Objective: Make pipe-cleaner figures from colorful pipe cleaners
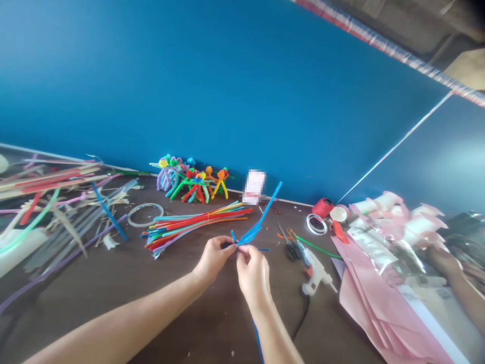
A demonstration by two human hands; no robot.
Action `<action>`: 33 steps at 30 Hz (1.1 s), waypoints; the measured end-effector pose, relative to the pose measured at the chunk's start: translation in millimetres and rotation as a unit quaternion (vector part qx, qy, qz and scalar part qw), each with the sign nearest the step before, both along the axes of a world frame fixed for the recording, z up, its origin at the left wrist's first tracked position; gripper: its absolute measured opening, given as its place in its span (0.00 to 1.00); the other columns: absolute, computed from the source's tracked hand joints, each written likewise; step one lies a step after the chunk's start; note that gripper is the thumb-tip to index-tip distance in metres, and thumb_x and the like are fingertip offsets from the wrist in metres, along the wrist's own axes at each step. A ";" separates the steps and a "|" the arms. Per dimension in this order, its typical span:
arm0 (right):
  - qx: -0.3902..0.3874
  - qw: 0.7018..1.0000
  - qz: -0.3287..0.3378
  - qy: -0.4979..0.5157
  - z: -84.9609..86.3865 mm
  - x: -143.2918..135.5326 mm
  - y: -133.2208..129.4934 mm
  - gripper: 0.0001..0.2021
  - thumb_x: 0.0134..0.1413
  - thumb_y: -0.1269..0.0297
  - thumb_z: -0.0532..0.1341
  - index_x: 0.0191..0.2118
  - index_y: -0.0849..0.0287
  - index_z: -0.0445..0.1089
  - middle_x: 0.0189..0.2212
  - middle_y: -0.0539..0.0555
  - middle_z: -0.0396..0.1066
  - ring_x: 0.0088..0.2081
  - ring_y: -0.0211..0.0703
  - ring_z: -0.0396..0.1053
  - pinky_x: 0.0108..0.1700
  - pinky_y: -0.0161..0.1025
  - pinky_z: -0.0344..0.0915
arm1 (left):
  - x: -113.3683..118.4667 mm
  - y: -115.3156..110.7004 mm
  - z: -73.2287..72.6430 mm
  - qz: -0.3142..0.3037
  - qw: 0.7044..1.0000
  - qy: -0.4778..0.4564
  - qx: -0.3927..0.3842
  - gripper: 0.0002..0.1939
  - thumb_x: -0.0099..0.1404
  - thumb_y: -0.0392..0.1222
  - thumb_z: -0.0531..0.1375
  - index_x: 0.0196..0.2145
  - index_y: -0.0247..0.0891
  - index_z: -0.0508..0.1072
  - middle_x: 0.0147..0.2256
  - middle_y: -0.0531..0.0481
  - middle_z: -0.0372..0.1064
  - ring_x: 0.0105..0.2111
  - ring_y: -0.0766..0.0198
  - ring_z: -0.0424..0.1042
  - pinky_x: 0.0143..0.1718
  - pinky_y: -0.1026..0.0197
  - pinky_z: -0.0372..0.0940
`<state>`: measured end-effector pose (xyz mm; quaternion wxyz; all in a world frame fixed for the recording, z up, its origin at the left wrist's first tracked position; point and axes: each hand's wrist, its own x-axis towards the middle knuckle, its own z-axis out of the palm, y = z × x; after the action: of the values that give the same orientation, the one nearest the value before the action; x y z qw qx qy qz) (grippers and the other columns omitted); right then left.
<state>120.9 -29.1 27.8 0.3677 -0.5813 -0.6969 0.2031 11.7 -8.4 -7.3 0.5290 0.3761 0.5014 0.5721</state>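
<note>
Blue pipe cleaners (251, 233), bent and gathered into a bunch, stand between my fingertips over the table. My left hand (214, 258) pinches them from the left, thumb against forefinger. Close beside it, my right hand (254, 272) is closed on the same bunch, the two sets of fingertips nearly touching. One long end points up and to the right, and a short stub sticks up by the left fingers. Just beyond my hands lies a bundle of mixed-colour pipe cleaners (200, 223). Exactly what the fingertips cover is hidden.
Small pipe-cleaner figures (199, 183) stand by the blue wall. Scissors (291, 248) and a white glue gun (319, 273) with a black cord lie to the right, before pink sheets (366, 298). Another person's arm (452, 270) reaches in there. Loose strips (71, 217) crowd the left.
</note>
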 end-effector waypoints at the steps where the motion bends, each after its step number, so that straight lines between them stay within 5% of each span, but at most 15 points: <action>1: -0.021 0.999 0.009 0.033 -1.2 1.1 1.7 0.09 0.47 0.69 0.53 0.32 0.60 0.70 0.29 0.56 0.73 0.33 0.45 0.70 0.37 0.37 0.63 | -0.4 -0.1 1.0 -0.007 0.999 -0.040 -0.017 0.07 0.45 0.39 0.61 0.23 0.33 0.69 0.20 0.54 0.64 0.21 0.70 0.61 0.26 0.66 0.55; 6: -0.055 0.991 0.037 0.112 -5.1 9.0 6.0 0.11 0.47 0.64 0.54 0.34 0.59 0.73 0.30 0.55 0.74 0.29 0.44 0.70 0.32 0.37 0.65 | -3.2 -0.1 8.2 -0.079 0.961 -0.249 -0.084 0.08 0.43 0.35 0.63 0.20 0.33 0.66 0.19 0.55 0.63 0.22 0.71 0.62 0.28 0.65 0.58; 12: -0.121 0.981 0.012 0.151 3.8 14.8 4.7 0.10 0.43 0.61 0.58 0.29 0.63 0.72 0.16 0.51 0.69 0.16 0.36 0.62 0.18 0.31 0.57 | -7.3 -1.5 13.9 -0.166 0.922 -0.336 -0.094 0.04 0.48 0.33 0.61 0.22 0.34 0.68 0.24 0.52 0.66 0.29 0.66 0.65 0.32 0.60 0.61; 18: -0.128 0.974 0.121 0.142 11.9 30.6 13.1 0.09 0.44 0.62 0.58 0.26 0.62 0.72 0.19 0.50 0.69 0.22 0.37 0.65 0.25 0.31 0.59 | -13.2 -2.6 16.1 -0.243 0.900 -0.334 -0.141 0.03 0.49 0.32 0.61 0.23 0.33 0.69 0.22 0.52 0.66 0.26 0.66 0.65 0.32 0.57 0.61; 23: -0.173 0.965 0.157 0.121 12.8 42.8 19.5 0.08 0.43 0.62 0.59 0.24 0.62 0.68 0.14 0.45 0.63 0.16 0.32 0.59 0.19 0.29 0.55 | -17.3 -3.2 15.4 -0.300 0.886 -0.303 -0.182 0.04 0.47 0.32 0.62 0.22 0.33 0.68 0.22 0.50 0.66 0.28 0.63 0.67 0.33 0.55 0.60; 29: -0.124 0.961 0.246 0.029 27.0 47.8 26.3 0.05 0.43 0.66 0.58 0.24 0.61 0.68 0.20 0.47 0.68 0.23 0.34 0.64 0.26 0.29 0.58 | -20.3 -2.3 17.2 -0.361 0.884 -0.223 -0.195 0.08 0.45 0.37 0.63 0.24 0.32 0.70 0.24 0.47 0.68 0.28 0.63 0.67 0.32 0.58 0.59; 33: -0.273 0.923 0.266 0.053 32.7 46.4 32.7 0.07 0.41 0.67 0.58 0.18 0.61 0.66 0.11 0.44 0.62 0.14 0.31 0.58 0.18 0.28 0.54 | -17.9 -2.8 20.1 -0.371 0.908 -0.116 -0.158 0.07 0.43 0.37 0.63 0.22 0.32 0.71 0.22 0.49 0.67 0.23 0.68 0.64 0.28 0.63 0.58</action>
<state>167.3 3.6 60.5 0.1636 -0.4412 -0.7227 0.5062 -6.1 -11.1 12.7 0.8098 0.3774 0.3453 0.2874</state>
